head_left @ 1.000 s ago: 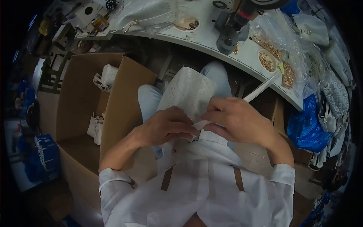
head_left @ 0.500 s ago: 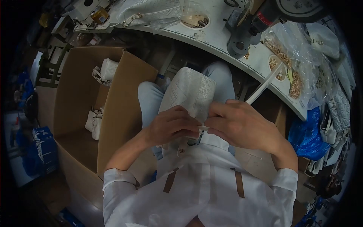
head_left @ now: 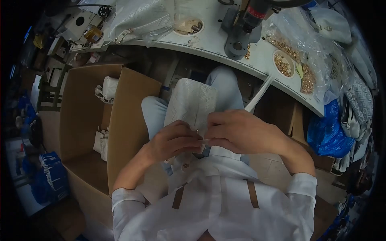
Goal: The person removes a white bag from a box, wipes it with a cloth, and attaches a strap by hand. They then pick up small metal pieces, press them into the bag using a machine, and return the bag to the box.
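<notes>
A white patterned bag [head_left: 193,102] lay lengthwise on the seated person's lap, its near end drawn up close to the body, seemingly so that the fiddly work could be done right under the eyes. The left hand [head_left: 175,140] was curled shut over that near end, pinning the bag down, while the right hand [head_left: 241,132], just beside it and touching at the fingertips, pinched a white strap [head_left: 257,94] where it met the bag; the strap ran up and away from the bag toward the surface [head_left: 225,40]. What small fitting sat between the fingertips was too hidden to tell. Beyond the bag, on that curved white surface, stood a grey press machine [head_left: 239,30] and a dish of brass rivets [head_left: 283,64], apparently kept within arm's reach. To the left of the bag an open cardboard box [head_left: 86,116] held other white bags [head_left: 105,89]. To the right of the bag sat a blue plastic sack [head_left: 327,132].
</notes>
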